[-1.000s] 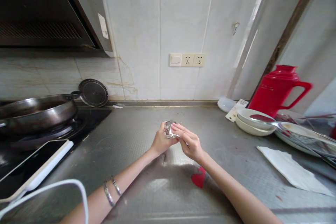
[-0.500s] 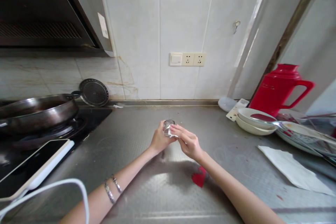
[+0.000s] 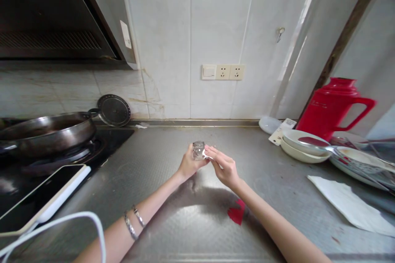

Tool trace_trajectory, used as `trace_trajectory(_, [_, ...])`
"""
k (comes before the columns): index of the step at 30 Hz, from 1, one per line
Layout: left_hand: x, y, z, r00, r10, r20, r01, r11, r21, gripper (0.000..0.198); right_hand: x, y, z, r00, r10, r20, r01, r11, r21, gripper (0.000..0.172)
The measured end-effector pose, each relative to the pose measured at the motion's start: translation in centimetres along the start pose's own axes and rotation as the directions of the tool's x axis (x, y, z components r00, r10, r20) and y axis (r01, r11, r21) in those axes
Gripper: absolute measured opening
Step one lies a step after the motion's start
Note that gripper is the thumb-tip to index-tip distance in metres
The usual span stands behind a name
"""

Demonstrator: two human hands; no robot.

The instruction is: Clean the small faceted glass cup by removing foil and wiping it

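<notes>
My left hand (image 3: 187, 163) is closed around a small clear glass (image 3: 198, 150), held above the steel counter in the middle of the view. One end of the glass faces away from my palm and shows between my hands. My right hand (image 3: 225, 168) presses a small piece of white tissue (image 3: 204, 154) against the right side of the glass, with its fingers together. Most of the tissue is hidden under those fingers. Below my right wrist, a torn red scrap (image 3: 237, 212) lies on the counter.
A steel pan (image 3: 52, 129) stands on the stove at left, near a phone (image 3: 40, 199) with a white cable (image 3: 78, 214). On the right are a red thermos (image 3: 330, 109), stacked bowls (image 3: 304, 154), a patterned plate (image 3: 342, 166) and a white napkin (image 3: 352, 205).
My right fingers and the tissue have slid a little to the right across the glass, so more of it shows. The whole view has shifted slightly.
</notes>
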State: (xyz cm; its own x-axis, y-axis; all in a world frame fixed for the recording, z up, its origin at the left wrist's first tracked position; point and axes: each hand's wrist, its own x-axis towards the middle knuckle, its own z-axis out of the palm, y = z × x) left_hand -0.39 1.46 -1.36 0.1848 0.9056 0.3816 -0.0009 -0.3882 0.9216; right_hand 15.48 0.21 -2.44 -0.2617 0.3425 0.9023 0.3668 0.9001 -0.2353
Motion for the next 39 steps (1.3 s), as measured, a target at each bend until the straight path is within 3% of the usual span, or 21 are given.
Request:
trace_trajectory(3, [0.4, 0.0, -0.3, 1.0, -0.009, -0.01, 0.009, 1.0, 0.007, 0.05, 0.2, -0.3, 0.2, 1.0, 0.031, -0.005, -0.031, 0.999, 0.012, 0.035])
trace_trajectory(6, [0.6, 0.0, -0.5, 0.999, -0.027, -0.025, 0.028, 0.999, 0.037, 0.053, 0.8, -0.3, 0.1, 0.975, 0.209, -0.081, -0.207, 0.978, 0.037, 0.027])
trace_trajectory(10, [0.5, 0.0, -0.6, 0.994, -0.099, -0.052, 0.105, 0.985, 0.134, 0.061, 2.2, 0.3, 0.1, 0.848, 0.511, -0.139, -0.492, 0.858, 0.149, 0.031])
trace_trajectory(13, [0.3, 0.1, -0.6, 0.992, -0.128, -0.02, 0.129, 0.978, 0.163, 0.065, 3.1, 1.1, 0.7, 0.795, 0.603, -0.062, -0.564, 0.774, 0.288, 0.038])
trace_trajectory(18, [0.0, 0.4, -0.4, 0.998, -0.057, 0.016, 0.053, 0.982, 0.18, 0.053, 2.6, 1.8, 1.7, 0.743, 0.654, 0.139, -0.628, 0.61, 0.484, 0.043])
trace_trajectory(23, [0.2, 0.1, -0.5, 0.989, -0.124, 0.079, 0.115, 0.988, 0.107, 0.051, 1.6, 1.9, 0.9, 0.778, 0.569, 0.268, -0.597, 0.534, 0.599, 0.04])
trace_trajectory(26, [0.7, -0.1, -0.8, 0.968, -0.219, 0.127, 0.213, 0.975, 0.057, 0.052, 1.5, 2.1, 0.2, 0.807, 0.472, 0.355, -0.586, 0.571, 0.575, 0.043])
trace_trajectory(30, [0.9, -0.2, -1.1, 0.94, -0.307, 0.149, 0.302, 0.952, 0.051, 0.05, 1.4, 2.0, 0.1, 0.817, 0.389, 0.425, -0.573, 0.625, 0.529, 0.062])
trace_trajectory(34, [0.7, -0.1, -1.1, 0.905, -0.378, 0.193, 0.373, 0.926, 0.067, 0.053, 0.9, 1.9, 0.8, 0.837, 0.38, 0.395, -0.541, 0.689, 0.482, 0.074])
trace_trajectory(39, [0.5, -0.1, -1.0, 0.897, -0.376, 0.235, 0.37, 0.926, 0.07, 0.057, 0.5, 1.9, 1.3, 0.849, 0.406, 0.339, -0.521, 0.753, 0.403, 0.079])
